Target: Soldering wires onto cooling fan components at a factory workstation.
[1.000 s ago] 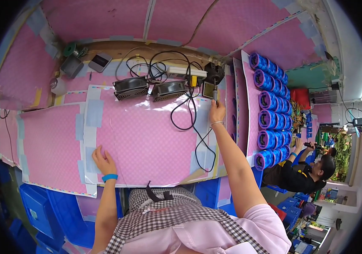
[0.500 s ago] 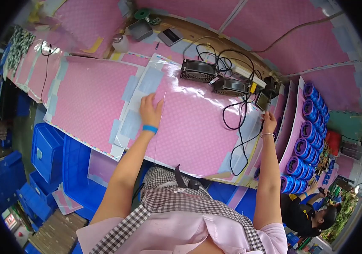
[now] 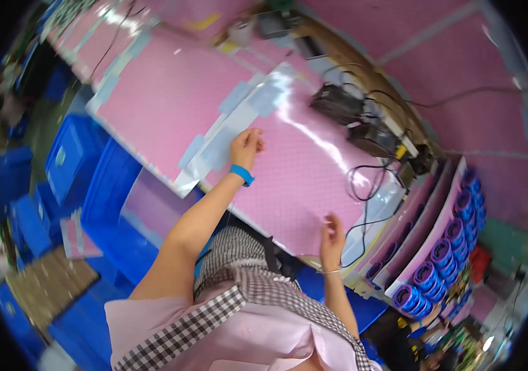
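Note:
My left hand (image 3: pixel 246 148), with a blue band at the wrist, is over the pink-covered worktop (image 3: pixel 276 191) beside a pale taped seam. Its fingers are curled together, and anything in them is too small to make out. A faint thin line (image 3: pixel 232 207) runs below that wrist toward the worktop's front edge. My right hand (image 3: pixel 333 234), wearing a thin bracelet, is above the front right of the worktop. Motion smears its fingers, so their grip is unclear. Beyond it, a black cable (image 3: pixel 363 221) loops across the surface.
Two black fans (image 3: pixel 338 104) stand at the back beside a power strip (image 3: pixel 394 127). At right, blue-purple spools (image 3: pixel 442 253) line a shelf. Blue bins (image 3: pixel 115 204) stand at left. A grey box (image 3: pixel 273 25) sits at the back. Another person (image 3: pixel 403 343) is at lower right.
My right hand has left the dark thing by the right-hand cables and come nearer to me and leftward. My left hand's fingers have curled in. The whole view has turned.

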Motion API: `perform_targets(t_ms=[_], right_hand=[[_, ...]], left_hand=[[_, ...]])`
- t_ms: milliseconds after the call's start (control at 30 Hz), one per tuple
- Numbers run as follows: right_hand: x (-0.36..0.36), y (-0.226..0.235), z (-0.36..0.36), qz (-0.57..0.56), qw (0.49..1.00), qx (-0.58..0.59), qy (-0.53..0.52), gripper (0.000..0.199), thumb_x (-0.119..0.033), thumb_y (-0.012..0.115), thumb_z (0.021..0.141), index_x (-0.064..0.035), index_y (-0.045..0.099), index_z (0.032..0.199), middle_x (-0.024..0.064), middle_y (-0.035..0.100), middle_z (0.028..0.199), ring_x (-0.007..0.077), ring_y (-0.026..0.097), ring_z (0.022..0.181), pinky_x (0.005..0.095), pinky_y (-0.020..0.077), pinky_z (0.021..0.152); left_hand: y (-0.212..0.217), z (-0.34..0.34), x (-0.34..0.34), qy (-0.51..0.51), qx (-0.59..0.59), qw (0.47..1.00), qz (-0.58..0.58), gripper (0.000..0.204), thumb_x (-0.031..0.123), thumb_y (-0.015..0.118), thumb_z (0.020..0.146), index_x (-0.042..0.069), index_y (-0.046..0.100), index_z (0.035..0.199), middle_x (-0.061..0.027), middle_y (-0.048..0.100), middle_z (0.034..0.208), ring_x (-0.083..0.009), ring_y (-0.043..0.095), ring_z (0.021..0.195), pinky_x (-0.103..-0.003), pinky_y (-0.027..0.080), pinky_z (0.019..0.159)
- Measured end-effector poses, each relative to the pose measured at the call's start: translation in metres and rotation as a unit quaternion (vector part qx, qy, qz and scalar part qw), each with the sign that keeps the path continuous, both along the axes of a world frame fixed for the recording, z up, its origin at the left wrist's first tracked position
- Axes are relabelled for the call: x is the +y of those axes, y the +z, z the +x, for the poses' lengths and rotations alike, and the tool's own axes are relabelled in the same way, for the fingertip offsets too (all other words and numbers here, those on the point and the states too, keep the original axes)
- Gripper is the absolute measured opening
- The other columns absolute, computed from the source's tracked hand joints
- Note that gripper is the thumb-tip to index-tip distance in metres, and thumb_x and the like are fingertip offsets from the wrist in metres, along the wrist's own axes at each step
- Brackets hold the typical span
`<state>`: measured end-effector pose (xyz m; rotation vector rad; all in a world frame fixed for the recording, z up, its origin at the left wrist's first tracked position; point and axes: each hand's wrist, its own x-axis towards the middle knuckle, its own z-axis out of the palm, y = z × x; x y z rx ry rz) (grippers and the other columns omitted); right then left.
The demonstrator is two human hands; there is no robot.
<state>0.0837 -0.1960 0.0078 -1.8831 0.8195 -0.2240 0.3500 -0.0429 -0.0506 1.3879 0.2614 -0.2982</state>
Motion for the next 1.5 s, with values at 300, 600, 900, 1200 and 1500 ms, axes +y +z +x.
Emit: perform_targets(t_ms=[300, 600, 900, 1200, 1500], right_hand=[[0.052, 0.04, -0.042, 0.327, 0.939, -0.064, 0.09, 0.037, -0.017, 0.051, 0.096, 0.001, 0.049, 0.128, 0.0008, 0.055, 0.079, 0.0036, 0.039, 0.057, 0.0171, 0.0314, 0.048], [0.091, 0.07, -0.083, 0.305, 0.936, 0.03, 0.173, 0.022, -0.015, 0.06, 0.09, 0.0017, 0.063, 0.103, 0.0014, 0.058, 0.074, 0.0068, 0.044, 0.061, 0.0196, 0.0355, 0.055], [0.086, 0.095, 0.008, 0.32, 0.926, -0.188, 0.072, 0.02, -0.025, 0.05, 0.096, -0.0055, 0.051, 0.093, 0.0046, 0.055, 0.075, 0.0144, 0.051, 0.062, 0.0335, 0.0512, 0.071], [0.009, -0.035, 0.06, 0.255, 0.952, -0.126, -0.115, 0.021, -0.024, 0.048, 0.097, -0.0039, 0.053, 0.095, 0.004, 0.052, 0.067, 0.0097, 0.049, 0.052, 0.0235, 0.0425, 0.047], [-0.006, -0.07, 0.067, 0.242, 0.964, -0.024, -0.11, 0.025, -0.022, 0.051, 0.096, 0.0016, 0.057, 0.096, 0.0068, 0.057, 0.06, 0.0126, 0.053, 0.044, 0.0231, 0.0432, 0.041]], left_hand=[[0.071, -0.221, 0.053, -0.313, -0.172, 0.93, 0.085, 0.015, 0.015, 0.064, 0.08, 0.0, 0.066, 0.079, -0.0111, 0.061, 0.071, -0.019, 0.059, 0.064, -0.03, 0.046, 0.056], [0.076, -0.309, 0.093, -0.244, -0.282, 0.923, 0.096, 0.014, 0.016, 0.062, 0.083, 0.002, 0.066, 0.083, -0.0129, 0.059, 0.074, -0.0293, 0.059, 0.068, -0.038, 0.046, 0.059], [0.083, -0.241, 0.137, -0.216, -0.181, 0.953, 0.107, 0.034, 0.016, 0.053, 0.092, 0.005, 0.056, 0.124, -0.0137, 0.062, 0.116, -0.0212, 0.062, 0.101, -0.03, 0.048, 0.085], [0.062, 0.087, -0.015, -0.142, -0.332, 0.899, 0.248, 0.018, 0.015, 0.07, 0.077, 0.003, 0.064, 0.09, -0.01, 0.065, 0.084, -0.0212, 0.063, 0.078, -0.032, 0.05, 0.071], [-0.013, 0.238, -0.155, -0.136, -0.26, 0.821, 0.49, 0.022, 0.016, 0.071, 0.072, 0.002, 0.065, 0.087, -0.0196, 0.06, 0.095, -0.0368, 0.06, 0.089, -0.043, 0.05, 0.077]])
